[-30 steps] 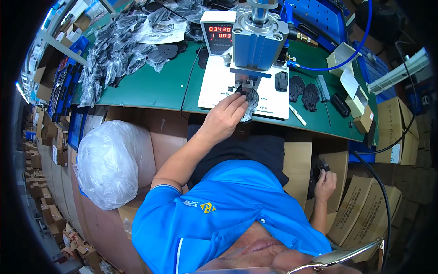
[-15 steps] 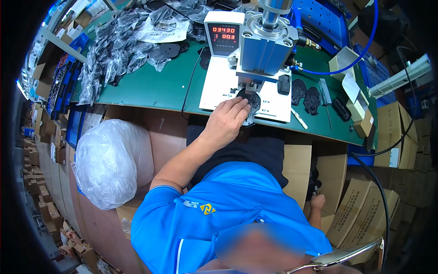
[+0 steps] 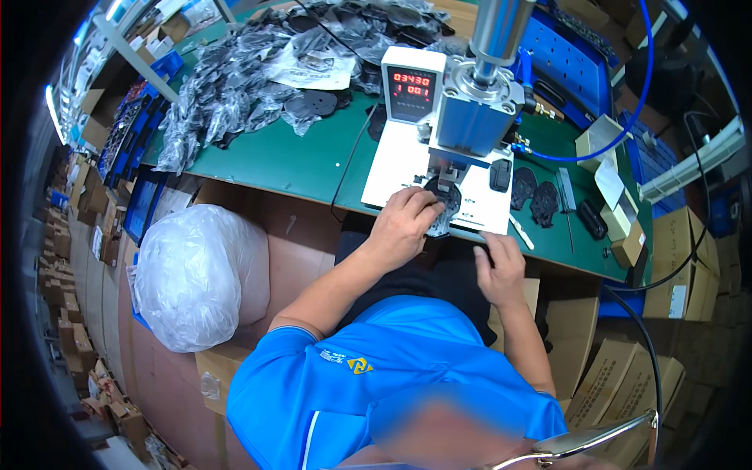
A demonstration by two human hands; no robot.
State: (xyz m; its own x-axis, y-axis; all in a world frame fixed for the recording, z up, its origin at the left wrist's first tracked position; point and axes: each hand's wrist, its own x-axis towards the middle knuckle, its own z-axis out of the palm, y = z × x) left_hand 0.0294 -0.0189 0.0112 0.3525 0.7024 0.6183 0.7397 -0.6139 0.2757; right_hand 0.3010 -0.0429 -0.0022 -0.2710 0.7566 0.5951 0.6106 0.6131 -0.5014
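Note:
A black, rounded plastic part (image 3: 445, 213) lies on the white base plate (image 3: 384, 180) of a small press (image 3: 472, 121), beneath its ram. My left hand (image 3: 402, 229) grips the left side of this part, fingers bent together over its edge. At the front edge of the base, to the right of the part, is my right hand (image 3: 503, 270), thumb apart from the fingers and nothing visible in it. A counter box (image 3: 411, 86) with red lit digits stands at the press's left.
Bagged black parts (image 3: 235, 94) heap on the green table (image 3: 266, 168). Right of the press lie two loose black parts (image 3: 544, 205), a white-handled tool (image 3: 521, 233) and small cartons (image 3: 619, 211). A white plastic bag (image 3: 192, 274) bulges at left; cardboard boxes (image 3: 619, 384) stand lower right.
My right hand has come up from the open carton at lower right to the base's front edge. My left hand stays at the black part. The whole view has shifted slightly.

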